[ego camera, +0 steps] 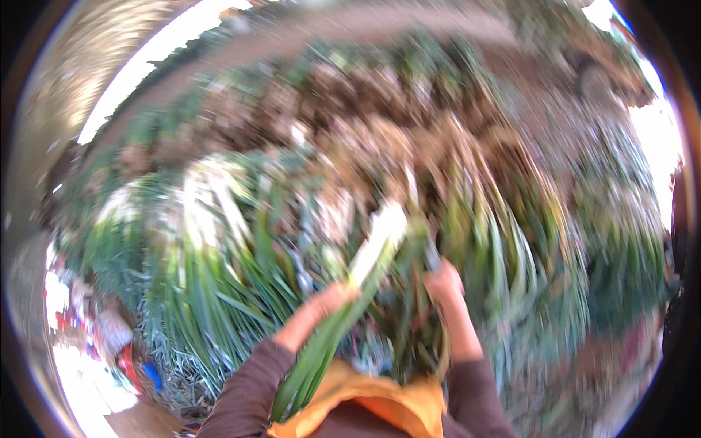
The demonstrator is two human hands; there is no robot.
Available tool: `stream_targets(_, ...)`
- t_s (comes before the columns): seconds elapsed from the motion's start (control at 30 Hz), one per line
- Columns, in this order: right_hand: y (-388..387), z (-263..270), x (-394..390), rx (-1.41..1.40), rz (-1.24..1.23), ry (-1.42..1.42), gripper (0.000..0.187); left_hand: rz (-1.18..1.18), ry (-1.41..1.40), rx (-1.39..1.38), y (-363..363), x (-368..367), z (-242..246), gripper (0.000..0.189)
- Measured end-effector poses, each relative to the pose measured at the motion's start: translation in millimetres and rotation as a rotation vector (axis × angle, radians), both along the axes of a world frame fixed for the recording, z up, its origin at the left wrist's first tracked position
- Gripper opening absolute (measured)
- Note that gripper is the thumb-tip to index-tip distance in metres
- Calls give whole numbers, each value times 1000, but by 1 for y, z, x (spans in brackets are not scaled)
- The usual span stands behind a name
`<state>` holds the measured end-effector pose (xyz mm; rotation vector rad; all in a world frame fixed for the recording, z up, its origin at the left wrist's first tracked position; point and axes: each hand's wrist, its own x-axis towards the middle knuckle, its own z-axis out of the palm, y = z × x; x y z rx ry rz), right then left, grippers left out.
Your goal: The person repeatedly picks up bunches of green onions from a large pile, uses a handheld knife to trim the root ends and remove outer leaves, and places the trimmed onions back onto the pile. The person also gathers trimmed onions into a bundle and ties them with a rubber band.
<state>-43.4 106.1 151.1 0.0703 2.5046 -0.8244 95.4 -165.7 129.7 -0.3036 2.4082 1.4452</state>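
Observation:
My left hand (pixel 335 297) is closed around a leek (pixel 378 241) with a thick white stalk. Its root end points up and away from me, and its green leaves hang down past my forearm. To the right, my right hand (pixel 444 279) grips a knife (pixel 432 255), whose blade points up beside the stalk; blur hides its exact shape. Whether blade and leek touch cannot be told. Left of my hands lies a pile of pale, clean-looking leeks (pixel 211 202). Leeks with brown, soil-covered roots (pixel 378 148) lie ahead, and more with long yellow-green leaves (pixel 493 230) lie to the right.
Further rows of leeks (pixel 438 60) stretch across the back, near a strip of bare ground (pixel 350 27). A wheel (pixel 595 82) shows at the upper right. Red and blue objects (pixel 152 375) and a brown flat piece (pixel 141 420) lie at the lower left. The view is heavily blurred.

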Motion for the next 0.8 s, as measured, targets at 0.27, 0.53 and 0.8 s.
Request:
stream_targets(0.27, -12, -4, 113, 20, 434, 45, 42, 28, -493, -525, 50, 59, 49, 64)
stream_targets(0.53, 21, -44, 117, 118, 591, -86, 45, 235, -366, -370, 67, 86, 17, 66)
stream_targets(0.8, 25, -40, 114, -2, 419, 26, 41, 350, -237, 334, 55, 110, 28, 53)
